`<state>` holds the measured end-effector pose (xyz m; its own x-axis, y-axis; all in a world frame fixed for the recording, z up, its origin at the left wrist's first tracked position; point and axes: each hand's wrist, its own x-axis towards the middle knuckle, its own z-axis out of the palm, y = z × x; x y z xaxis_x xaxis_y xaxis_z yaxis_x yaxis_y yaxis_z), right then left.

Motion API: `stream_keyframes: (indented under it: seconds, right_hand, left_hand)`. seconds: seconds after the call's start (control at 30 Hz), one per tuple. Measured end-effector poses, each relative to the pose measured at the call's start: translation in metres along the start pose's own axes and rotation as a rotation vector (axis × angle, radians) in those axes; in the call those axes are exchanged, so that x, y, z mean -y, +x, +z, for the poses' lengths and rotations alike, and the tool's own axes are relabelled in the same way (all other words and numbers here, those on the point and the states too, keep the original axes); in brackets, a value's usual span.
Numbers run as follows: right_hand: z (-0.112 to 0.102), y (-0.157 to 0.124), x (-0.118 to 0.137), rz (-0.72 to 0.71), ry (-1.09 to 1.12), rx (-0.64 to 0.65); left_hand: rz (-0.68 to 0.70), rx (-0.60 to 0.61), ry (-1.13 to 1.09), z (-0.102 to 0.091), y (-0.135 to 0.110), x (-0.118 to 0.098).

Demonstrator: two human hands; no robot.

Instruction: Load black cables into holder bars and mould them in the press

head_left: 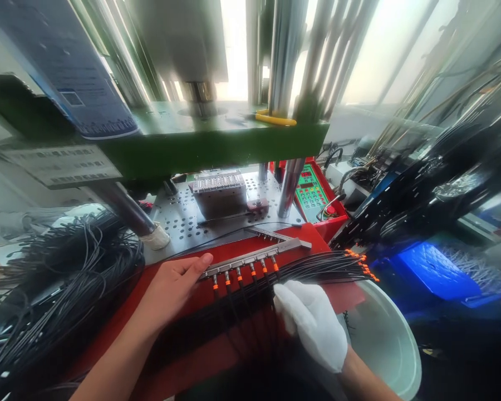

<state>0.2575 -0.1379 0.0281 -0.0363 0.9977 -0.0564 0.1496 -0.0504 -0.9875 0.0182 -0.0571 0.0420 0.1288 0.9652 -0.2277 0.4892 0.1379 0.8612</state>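
Head view: two hands at a cable-loaded bar on the red worktop [192, 365].
Bare left hand [173, 284], fingers flat, presses the left end of the long grey metal bar [254, 256] near the far edge and grips nothing. White-gloved right hand [313, 326] curls over the black orange-tipped cables [250, 281]; grip unclear. Risk: a sideways tug could unseat the tips.

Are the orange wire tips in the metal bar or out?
Both: several orange-tipped black wires sit slotted in the long grey metal bar; a loose orange-tipped bundle lies beside it.
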Motion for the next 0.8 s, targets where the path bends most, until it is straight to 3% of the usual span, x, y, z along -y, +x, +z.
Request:
stream_keyframes:
  seconds: [0.17,0.3,0.4,0.5,0.6,0.8]
  right_hand:
    - [0.0,0.001,0.003,0.017,0.091,0.055]
    - [0.001,0.004,0.0,-0.034,0.016,-0.004]
    - [-0.004,0.013,-0.006,-0.01,-0.056,0.051]
    - [-0.015,0.03,-0.009,0.058,-0.023,-0.038]
    - [-0.026,0.049,0.001,0.027,0.053,-0.157]
    - [-0.024,0.086,0.032,0.015,0.025,-0.043]
  left_hand:
    - [-0.012,0.037,-0.107,0.004,0.004,0.01]
    - [-0.017,0.075,-0.176,0.005,0.007,0.017]
    - [-0.042,0.094,-0.215,0.002,0.009,0.015]
    - [-0.073,0.111,-0.249,-0.004,0.011,0.01]
    - [-0.101,0.127,-0.269,-0.011,0.016,0.005]
    - [-0.095,0.086,-0.23,-0.03,0.035,-0.002]
